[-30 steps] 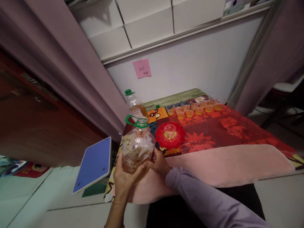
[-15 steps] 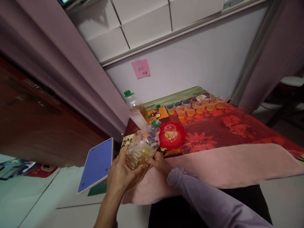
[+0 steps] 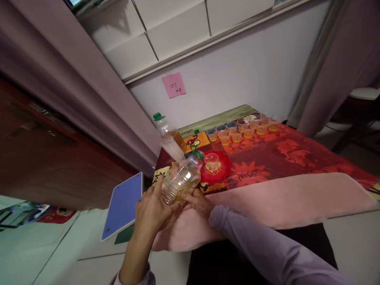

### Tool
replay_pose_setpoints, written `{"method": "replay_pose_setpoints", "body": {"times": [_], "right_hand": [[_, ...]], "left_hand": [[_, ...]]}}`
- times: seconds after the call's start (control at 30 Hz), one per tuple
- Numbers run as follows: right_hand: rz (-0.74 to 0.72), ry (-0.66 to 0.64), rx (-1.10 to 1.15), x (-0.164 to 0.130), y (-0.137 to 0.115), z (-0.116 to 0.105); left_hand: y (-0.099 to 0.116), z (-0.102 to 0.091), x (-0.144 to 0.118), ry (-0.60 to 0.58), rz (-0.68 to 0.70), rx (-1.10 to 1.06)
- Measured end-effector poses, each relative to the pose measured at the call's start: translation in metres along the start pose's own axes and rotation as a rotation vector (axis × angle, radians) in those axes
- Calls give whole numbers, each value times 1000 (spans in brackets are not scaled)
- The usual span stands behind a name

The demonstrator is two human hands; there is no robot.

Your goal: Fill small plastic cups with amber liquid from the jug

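Observation:
Both hands hold a large clear plastic bottle (image 3: pixel 181 180) with yellowish liquid in it, tilted so its mouth points away and to the right. My left hand (image 3: pixel 153 208) wraps its near left side. My right hand (image 3: pixel 198 202) grips the lower right side. Just past the bottle's neck lies a red scalloped plate (image 3: pixel 224 174) with a small clear plastic cup (image 3: pixel 211 161) on it. A green handle (image 3: pixel 195 152) shows at the bottle's mouth. Whether liquid is flowing into the cup cannot be made out.
Behind stand a stack of clear cups (image 3: pixel 172 148) and a second bottle (image 3: pixel 175 136) with a green cap. Rows of small cups (image 3: pixel 248 132), several holding yellow liquid, line the table's back. A pink mat (image 3: pixel 285 202) covers the front edge. A blue board (image 3: pixel 123 206) is at left.
The bottle has tipped further toward the plate, its mouth lower and the liquid closer to the neck. Both hands keep their grip. The view has shifted slightly.

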State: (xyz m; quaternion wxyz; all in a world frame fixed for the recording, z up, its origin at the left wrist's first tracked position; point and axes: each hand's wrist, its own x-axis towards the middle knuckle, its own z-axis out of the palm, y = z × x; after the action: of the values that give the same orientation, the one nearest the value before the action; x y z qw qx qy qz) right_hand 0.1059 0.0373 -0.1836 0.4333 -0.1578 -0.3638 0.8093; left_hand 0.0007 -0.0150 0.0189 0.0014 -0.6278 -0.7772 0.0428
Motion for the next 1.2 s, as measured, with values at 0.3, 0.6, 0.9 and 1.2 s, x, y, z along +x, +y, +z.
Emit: {"method": "replay_pose_setpoints", "body": {"times": [0.3, 0.6, 0.9, 1.2], "right_hand": [[11, -24, 132, 2, 4, -1], [9, -53, 177, 3, 5, 0], [5, -52, 204, 4, 6, -2], [-12, -43, 220, 2, 0, 3]], "left_hand": [[14, -13, 2, -60, -16, 88], [20, -17, 3, -91, -31, 138], [24, -20, 5, -60, -9, 192], [27, -22, 8, -63, -5, 184]]}}
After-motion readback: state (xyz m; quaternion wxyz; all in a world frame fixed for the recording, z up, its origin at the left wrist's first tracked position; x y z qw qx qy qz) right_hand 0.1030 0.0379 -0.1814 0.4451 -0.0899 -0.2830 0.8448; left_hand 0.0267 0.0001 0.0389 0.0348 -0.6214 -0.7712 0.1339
